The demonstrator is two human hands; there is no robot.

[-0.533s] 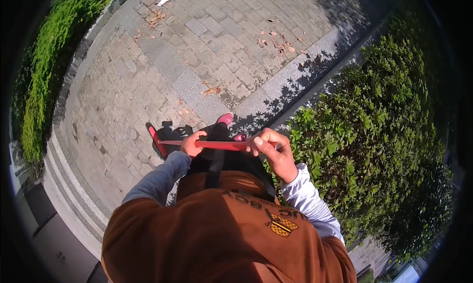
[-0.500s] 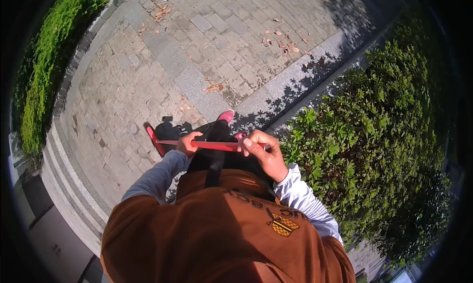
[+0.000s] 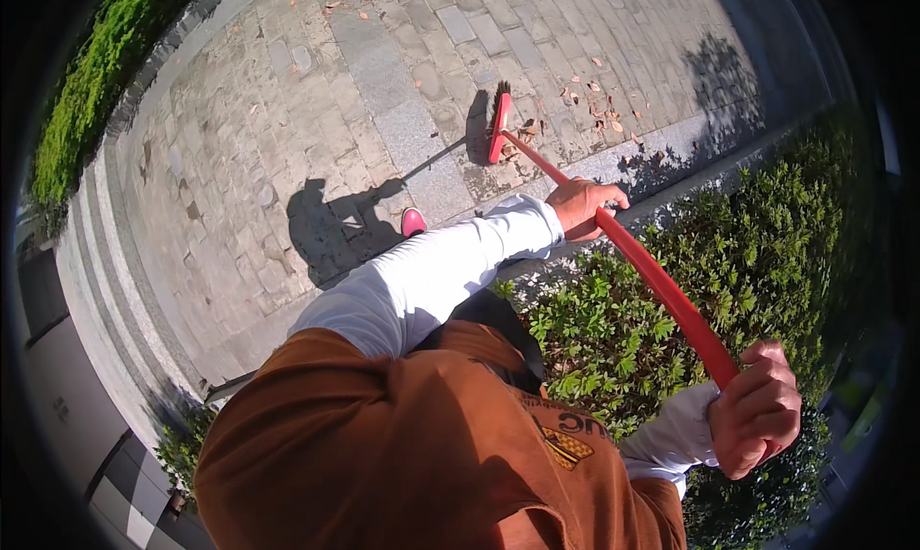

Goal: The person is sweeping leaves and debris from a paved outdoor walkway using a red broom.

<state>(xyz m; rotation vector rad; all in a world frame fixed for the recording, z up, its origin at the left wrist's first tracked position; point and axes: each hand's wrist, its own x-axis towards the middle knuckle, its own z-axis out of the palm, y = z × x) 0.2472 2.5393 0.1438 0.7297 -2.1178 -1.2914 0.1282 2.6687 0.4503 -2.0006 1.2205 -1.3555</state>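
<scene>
While the wearer's rust-brown cloth top [image 3: 383, 445] fills the lower edge of the view, a bare right hand [image 3: 760, 411] reaches out to the right from a pale, wrinkled sleeve [image 3: 676, 431], its fingers curled tightly around the upper end of a long-handled red broom [image 3: 668, 296]. Farther along the same handle, the bare left hand [image 3: 580, 208] is wrapped about the shaft, its arm stretched across the body in a bright white sleeve [image 3: 431, 272]. Under the slanting handle, between the two hands, spreads a dense, leafy green shrub [image 3: 623, 334].

Beyond the left arm, one rounded pink shoe [image 3: 413, 222] shows on the grey stone-block paving [image 3: 230, 167], just beside the wearer's dark shadow [image 3: 335, 224]. Farther out is the broom's narrow red bar-shaped head [image 3: 499, 128], edged with dark bristles [image 3: 502, 91]; whether it touches the ground cannot be told. Dry, reddish-brown fallen leaves [image 3: 609, 119] lie scattered near it, to its right. Curved pale stone steps [image 3: 115, 263] and a bright green hedge [image 3: 91, 71] border the paving on the left.
</scene>
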